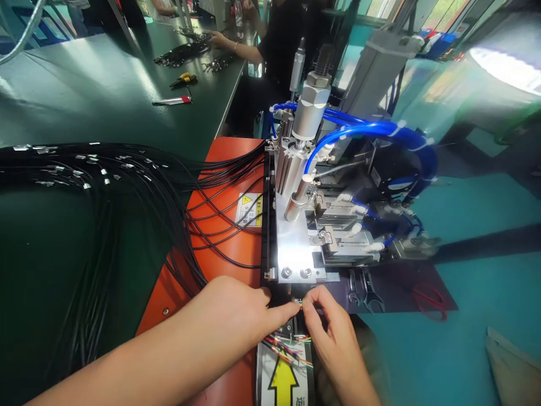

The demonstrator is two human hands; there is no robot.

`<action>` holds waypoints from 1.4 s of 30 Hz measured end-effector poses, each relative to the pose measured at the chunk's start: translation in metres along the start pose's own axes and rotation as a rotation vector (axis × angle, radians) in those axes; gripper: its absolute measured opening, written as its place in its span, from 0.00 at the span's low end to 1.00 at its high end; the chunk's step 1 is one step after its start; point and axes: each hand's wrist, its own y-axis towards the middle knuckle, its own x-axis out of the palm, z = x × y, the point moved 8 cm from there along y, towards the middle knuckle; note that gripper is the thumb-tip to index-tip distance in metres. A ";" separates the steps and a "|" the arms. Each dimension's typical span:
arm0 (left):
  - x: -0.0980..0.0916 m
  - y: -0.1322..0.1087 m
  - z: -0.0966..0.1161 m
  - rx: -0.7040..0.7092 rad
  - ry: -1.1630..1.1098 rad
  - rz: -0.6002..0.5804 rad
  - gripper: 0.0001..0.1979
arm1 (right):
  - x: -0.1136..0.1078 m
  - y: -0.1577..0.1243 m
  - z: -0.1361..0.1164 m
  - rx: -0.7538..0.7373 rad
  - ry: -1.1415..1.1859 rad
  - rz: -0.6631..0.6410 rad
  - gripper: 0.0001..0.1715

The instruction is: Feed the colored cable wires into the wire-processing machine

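The left hand (pixel 230 313) and right hand (pixel 333 332) are both pinched on the tips of the thin multicoloured wires (pixel 286 345), held just before the silver pneumatic machine (pixel 292 242) and seemingly not yet fed in, while the looped black cables (pixel 147 175) wait alongside.

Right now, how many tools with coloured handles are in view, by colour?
Yellow: 1, pliers
Red: 2, bench tool and scissors
Total: 3
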 end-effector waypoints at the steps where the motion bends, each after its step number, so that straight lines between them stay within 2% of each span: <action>1: -0.001 0.001 0.000 0.008 0.016 -0.033 0.26 | 0.001 0.000 0.000 -0.030 0.032 -0.011 0.12; 3: -0.001 0.002 0.003 0.056 0.053 -0.106 0.25 | 0.003 0.000 0.000 -0.117 0.090 -0.001 0.10; 5: -0.003 0.003 0.003 0.059 0.034 -0.130 0.24 | 0.003 -0.003 0.003 -0.202 0.122 0.034 0.08; 8: -0.004 0.004 0.000 0.026 -0.018 -0.142 0.22 | 0.004 -0.005 0.010 -0.236 0.144 0.046 0.07; 14: 0.003 0.004 -0.002 -0.004 -0.060 -0.108 0.21 | 0.005 0.006 0.009 -0.071 0.177 -0.074 0.10; 20: -0.001 -0.020 -0.003 -0.018 -0.001 0.235 0.14 | 0.004 0.007 0.009 0.134 0.251 -0.109 0.11; 25: -0.004 -0.036 -0.008 -0.017 -0.131 0.333 0.19 | 0.004 0.005 0.013 0.246 0.267 -0.107 0.12; 31: -0.009 -0.035 -0.009 -0.006 -0.149 0.371 0.19 | 0.002 0.004 0.011 0.248 0.231 -0.106 0.13; 36: -0.004 -0.034 -0.009 -0.023 -0.156 0.316 0.19 | 0.000 0.005 0.007 0.208 0.173 -0.111 0.13; 38: -0.005 -0.034 -0.009 -0.025 -0.157 0.334 0.19 | 0.001 0.005 0.007 0.206 0.184 -0.115 0.13; 42: -0.006 -0.031 -0.008 -0.026 -0.160 0.308 0.20 | 0.004 0.003 0.014 0.265 0.299 -0.032 0.11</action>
